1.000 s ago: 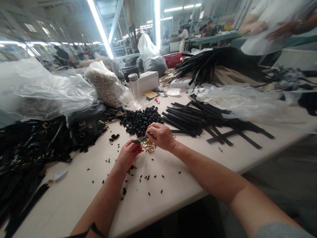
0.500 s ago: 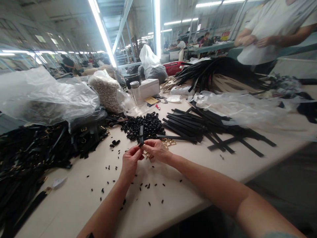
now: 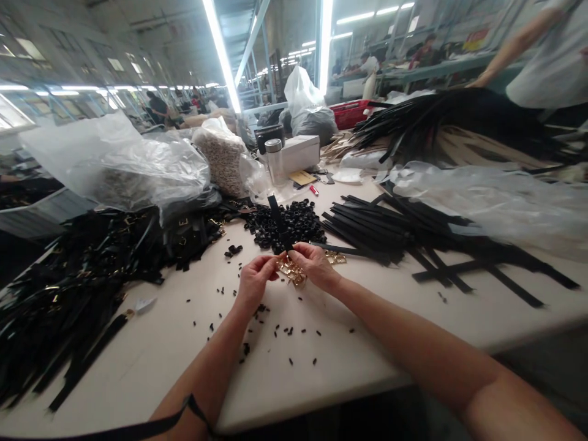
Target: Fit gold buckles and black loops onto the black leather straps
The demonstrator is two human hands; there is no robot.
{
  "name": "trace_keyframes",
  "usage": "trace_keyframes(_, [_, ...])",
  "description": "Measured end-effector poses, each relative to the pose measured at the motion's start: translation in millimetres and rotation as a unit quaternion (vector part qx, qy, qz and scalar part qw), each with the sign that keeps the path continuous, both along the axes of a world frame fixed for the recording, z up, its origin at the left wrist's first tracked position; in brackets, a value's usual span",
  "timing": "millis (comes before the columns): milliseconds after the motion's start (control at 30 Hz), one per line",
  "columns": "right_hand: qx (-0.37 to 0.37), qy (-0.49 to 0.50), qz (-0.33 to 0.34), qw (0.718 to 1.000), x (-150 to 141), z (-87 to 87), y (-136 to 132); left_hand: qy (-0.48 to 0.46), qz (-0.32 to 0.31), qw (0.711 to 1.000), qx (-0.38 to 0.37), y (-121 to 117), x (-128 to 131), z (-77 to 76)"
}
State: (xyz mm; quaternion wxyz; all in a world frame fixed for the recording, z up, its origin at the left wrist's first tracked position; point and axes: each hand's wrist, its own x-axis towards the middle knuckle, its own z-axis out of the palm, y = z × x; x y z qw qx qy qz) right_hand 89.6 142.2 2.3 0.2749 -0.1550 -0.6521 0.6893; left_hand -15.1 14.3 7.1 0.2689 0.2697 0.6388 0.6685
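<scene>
My left hand (image 3: 254,282) and my right hand (image 3: 313,263) meet over the table (image 3: 151,361), both pinched on a short black strap (image 3: 278,223) that stands up between them. A small heap of gold metal buckles (image 3: 291,271) lies just under my fingers. Behind the strap is a pile of small black loops (image 3: 291,224). Loose black strips (image 3: 367,223) lie to the right of my right hand.
A big heap of black straps with buckles (image 3: 87,269) fills the left. Clear plastic bags (image 3: 124,162), a metal-capped jar (image 3: 274,160) and a white box (image 3: 301,152) stand behind. Tiny black bits (image 3: 280,334) dot the table. Another person (image 3: 542,67) stands at the far right.
The strap has turned from lying across my hands to standing upright between them. My hands have drawn together over the buckles. The view has shifted a little to the left.
</scene>
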Motion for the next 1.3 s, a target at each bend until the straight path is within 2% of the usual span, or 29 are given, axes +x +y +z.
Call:
trace_keyframes(100, [0.025, -0.009, -0.005, 1.000, 0, 1.2, 8, -0.014, 0.075, 0.997, 0.016, -9, -33, 4.6])
trace_keyframes(200, [0.070, -0.042, -0.008, 0.997, 1, 1.7, 14, -0.004, 0.126, 0.992, -0.011, -19, -72, 7.4])
trace_keyframes(300, [0.134, -0.072, -0.012, 0.988, 1, -1.1, 17, 0.111, 0.153, 0.978, -0.093, -30, -106, 9.0])
trace_keyframes(367, [0.165, -0.084, -0.013, 0.983, 1, -4.6, 18, 0.238, 0.146, 0.941, -0.191, -36, -122, 9.4])
trace_keyframes(433, [0.172, -0.088, -0.011, 0.981, 0, -8.2, 19, 0.354, 0.130, 0.882, -0.284, -38, -131, 8.6])
trace_keyframes(500, [0.170, -0.089, -0.009, 0.981, -1, -11.0, 20, 0.423, 0.113, 0.836, -0.331, -37, -133, 6.4])
trace_keyframes(567, [0.168, -0.091, -0.008, 0.982, -2, -12.8, 21, 0.440, 0.102, 0.828, -0.333, -34, -132, 3.5])
trace_keyframes(667, [0.165, -0.097, -0.003, 0.982, -3, -13.8, 20, 0.432, 0.101, 0.841, -0.308, -30, -128, 0.2])
trace_keyframes(733, [0.158, -0.097, 0.003, 0.983, -2, -13.1, 19, 0.362, 0.110, 0.885, -0.270, -29, -123, -0.5])
trace_keyframes(833, [0.147, -0.093, 0.011, 0.985, -1, -9.4, 14, 0.188, 0.105, 0.959, -0.183, -27, -109, -0.1])
trace_keyframes(933, [0.119, -0.099, 0.026, 0.988, 2, -3.4, 6, 0.027, 0.075, 0.994, -0.079, -23, -82, 1.2])
trace_keyframes(1000, [0.092, -0.105, 0.044, 0.989, 3, 0.3, 2, -0.093, 0.060, 0.994, 0.004, -19, -61, 2.4])
trace_keyframes(1067, [0.074, -0.105, 0.060, 0.990, 3, 2.5, -2, -0.172, 0.053, 0.982, 0.051, -15, -43, 3.3])
trace_keyframes(1167, [0.068, -0.097, 0.067, 0.991, 4, 2.5, -4, -0.231, 0.048, 0.969, 0.072, -9, -24, 3.5])
trace_keyframes(1300, [0.063, -0.091, 0.070, 0.991, 4, 0.8, -4, -0.263, 0.043, 0.960, 0.082, -6, -15, 2.9])
